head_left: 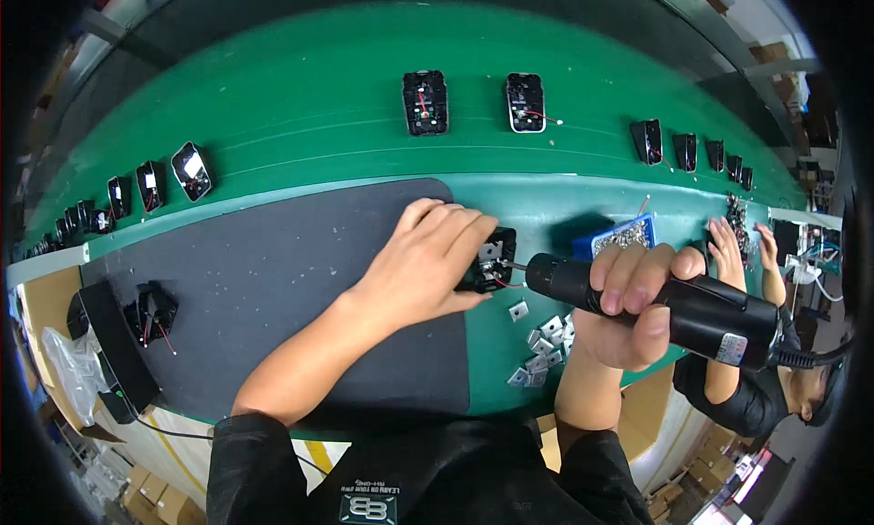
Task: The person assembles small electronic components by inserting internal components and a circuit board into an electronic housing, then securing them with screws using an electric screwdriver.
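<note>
My left hand is closed around the left side of a small black plastic housing near the middle of the bench. Inside that housing show metal plates and a thin red wire. In my right hand is a black electric screwdriver, lying nearly level, its cord running off to the right. Its bit points left and reaches into the housing; the exact contact at the tip is too small to make out. Several square metal plates with holes lie loose below the screwdriver. Behind it stands a blue tray of small screws.
A green belt crosses the far side, carrying several black housings. A dark mat covers the bench's left half, with more black parts at its left end. At the right, a co-worker's hands are over the bench.
</note>
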{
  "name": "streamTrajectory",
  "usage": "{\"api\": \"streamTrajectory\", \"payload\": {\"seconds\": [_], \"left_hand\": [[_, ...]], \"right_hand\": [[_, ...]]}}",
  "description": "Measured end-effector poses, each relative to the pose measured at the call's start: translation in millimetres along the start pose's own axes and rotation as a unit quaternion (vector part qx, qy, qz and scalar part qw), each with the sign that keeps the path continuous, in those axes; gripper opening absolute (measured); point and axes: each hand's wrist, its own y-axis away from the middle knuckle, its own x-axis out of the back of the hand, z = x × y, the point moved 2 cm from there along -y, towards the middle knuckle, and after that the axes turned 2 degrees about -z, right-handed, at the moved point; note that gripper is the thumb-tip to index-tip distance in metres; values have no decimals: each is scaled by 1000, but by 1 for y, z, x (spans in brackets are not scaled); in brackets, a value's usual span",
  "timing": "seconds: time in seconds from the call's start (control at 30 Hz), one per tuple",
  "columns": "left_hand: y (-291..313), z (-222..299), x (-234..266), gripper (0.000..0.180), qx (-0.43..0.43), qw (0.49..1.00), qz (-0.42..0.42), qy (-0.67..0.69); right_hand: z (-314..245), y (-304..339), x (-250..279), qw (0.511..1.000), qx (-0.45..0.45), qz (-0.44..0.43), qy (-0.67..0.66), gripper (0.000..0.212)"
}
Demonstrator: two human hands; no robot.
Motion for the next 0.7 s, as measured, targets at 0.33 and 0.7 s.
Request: {"api": "streamTrajectory", "payload": {"seconds": [0.33,0.7], "left_hand": [[-6,-2,-7,70,16,999,45,14],[-13,-2,-7,70,24,999,28,40]], "right_hand": [[9,-5,-2,1000,3,0,15,45],[3,-6,-9,999,-25,-18,33,39]]}}
